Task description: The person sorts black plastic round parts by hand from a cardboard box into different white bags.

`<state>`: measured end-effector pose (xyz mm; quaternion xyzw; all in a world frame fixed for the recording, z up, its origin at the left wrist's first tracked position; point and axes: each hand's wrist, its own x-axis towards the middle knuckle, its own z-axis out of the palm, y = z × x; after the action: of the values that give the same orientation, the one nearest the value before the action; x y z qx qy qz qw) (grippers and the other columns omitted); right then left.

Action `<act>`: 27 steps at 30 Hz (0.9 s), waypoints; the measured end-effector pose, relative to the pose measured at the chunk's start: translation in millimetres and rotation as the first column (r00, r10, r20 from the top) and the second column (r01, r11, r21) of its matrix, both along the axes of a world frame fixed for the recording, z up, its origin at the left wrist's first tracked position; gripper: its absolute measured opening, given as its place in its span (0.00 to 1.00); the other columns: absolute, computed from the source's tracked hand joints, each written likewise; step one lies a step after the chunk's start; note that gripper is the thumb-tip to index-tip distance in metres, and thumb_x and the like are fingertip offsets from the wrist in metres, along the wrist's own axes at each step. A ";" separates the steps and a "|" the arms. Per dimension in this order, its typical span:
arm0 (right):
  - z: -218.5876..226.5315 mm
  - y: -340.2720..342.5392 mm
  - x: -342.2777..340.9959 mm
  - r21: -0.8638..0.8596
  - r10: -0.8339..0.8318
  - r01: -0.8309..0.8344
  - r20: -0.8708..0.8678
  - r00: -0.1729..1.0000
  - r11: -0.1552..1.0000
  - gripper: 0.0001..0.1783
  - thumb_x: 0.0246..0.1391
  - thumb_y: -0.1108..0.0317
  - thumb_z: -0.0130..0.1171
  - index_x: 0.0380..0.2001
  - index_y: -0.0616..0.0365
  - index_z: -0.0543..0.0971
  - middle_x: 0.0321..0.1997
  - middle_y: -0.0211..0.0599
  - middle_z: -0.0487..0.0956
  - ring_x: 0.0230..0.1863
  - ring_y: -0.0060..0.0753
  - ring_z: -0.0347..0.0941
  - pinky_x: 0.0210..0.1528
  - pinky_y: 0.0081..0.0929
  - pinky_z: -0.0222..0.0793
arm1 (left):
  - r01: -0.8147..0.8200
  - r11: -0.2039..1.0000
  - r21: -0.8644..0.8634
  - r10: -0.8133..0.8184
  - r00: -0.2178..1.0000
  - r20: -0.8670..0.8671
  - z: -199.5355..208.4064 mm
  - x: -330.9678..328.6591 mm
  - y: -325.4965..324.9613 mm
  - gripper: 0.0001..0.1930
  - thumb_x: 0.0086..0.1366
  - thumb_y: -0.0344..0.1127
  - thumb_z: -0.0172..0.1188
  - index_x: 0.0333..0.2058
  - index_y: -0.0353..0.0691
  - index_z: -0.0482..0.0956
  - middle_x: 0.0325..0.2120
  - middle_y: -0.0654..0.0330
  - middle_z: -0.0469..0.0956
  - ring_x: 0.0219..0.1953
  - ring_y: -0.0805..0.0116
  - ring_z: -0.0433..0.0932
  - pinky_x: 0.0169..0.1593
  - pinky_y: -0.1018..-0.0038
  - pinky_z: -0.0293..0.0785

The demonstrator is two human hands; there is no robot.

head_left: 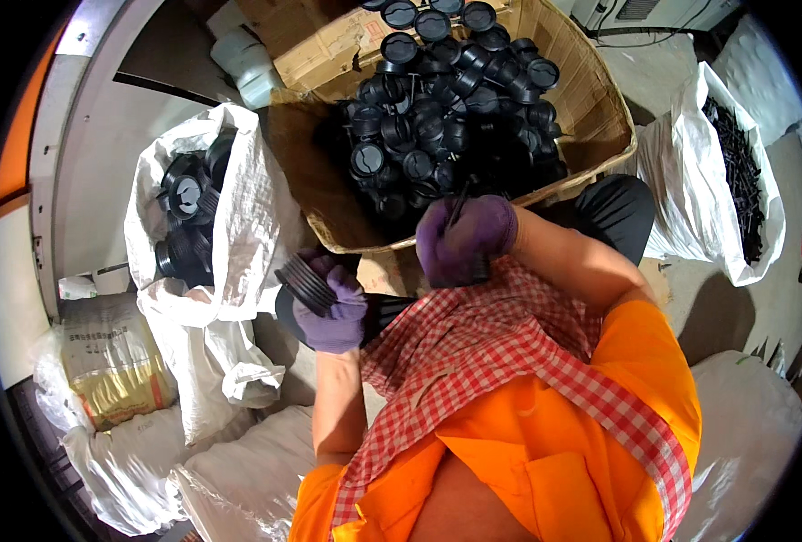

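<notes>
My left hand (336,316), in a purple glove, is closed round a black ribbed round plastic part (305,287), held tilted beside the box's near left corner. My right hand (466,237), gloved the same way, is closed at the near edge of the box. From its fingers sticks up a thin black plastic rod (459,204); more dark pieces show under the palm, too shadowed to make out. In front, a large cardboard box (590,113) holds a heap of black round plastic parts (428,122), some showing disc-shaped tops.
At left stands an open white woven sack (254,194) with more black round parts (186,196). On the right, another white sack (676,181) holds thin black rods (735,167). A yellow-and-white package (116,361) and filled white bags (247,470) lie at the lower left.
</notes>
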<state>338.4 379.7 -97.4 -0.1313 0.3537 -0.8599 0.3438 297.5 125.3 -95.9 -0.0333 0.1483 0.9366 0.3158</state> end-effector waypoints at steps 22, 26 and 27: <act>-199.9 119.5 -62.5 0.885 0.379 0.079 0.115 0.918 -0.458 0.20 0.45 0.57 0.55 0.42 0.53 0.78 0.47 0.47 0.75 0.46 0.48 0.73 0.48 0.38 0.68 | -0.876 -0.474 0.094 -0.706 0.314 -0.635 134.7 -120.7 -84.1 0.24 0.48 0.32 0.64 0.47 0.42 0.76 0.43 0.51 0.72 0.42 0.58 0.73 0.48 0.68 0.68; -311.3 163.8 -42.9 0.879 0.230 -0.076 0.206 0.951 -0.472 0.21 0.46 0.55 0.53 0.42 0.52 0.78 0.47 0.47 0.75 0.46 0.48 0.73 0.48 0.38 0.67 | -0.715 -0.606 0.348 -0.792 0.501 -0.349 123.5 -125.7 -50.0 0.43 0.47 0.59 0.64 0.61 0.55 0.57 0.61 0.42 0.48 0.63 0.45 0.48 0.59 0.52 0.52; -323.3 176.7 -35.4 0.840 0.219 -0.151 0.303 0.927 -0.520 0.20 0.47 0.55 0.52 0.41 0.52 0.79 0.47 0.47 0.75 0.46 0.48 0.73 0.48 0.39 0.67 | -0.853 -0.403 0.332 -0.869 0.244 -0.430 118.6 -117.8 -21.6 0.41 0.50 0.54 0.64 0.60 0.51 0.58 0.61 0.44 0.49 0.63 0.47 0.49 0.59 0.52 0.53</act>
<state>303.0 556.4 -420.7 0.1442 0.8869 -0.0520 0.4358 179.6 103.7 22.7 -0.2209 -0.8994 0.0233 0.3765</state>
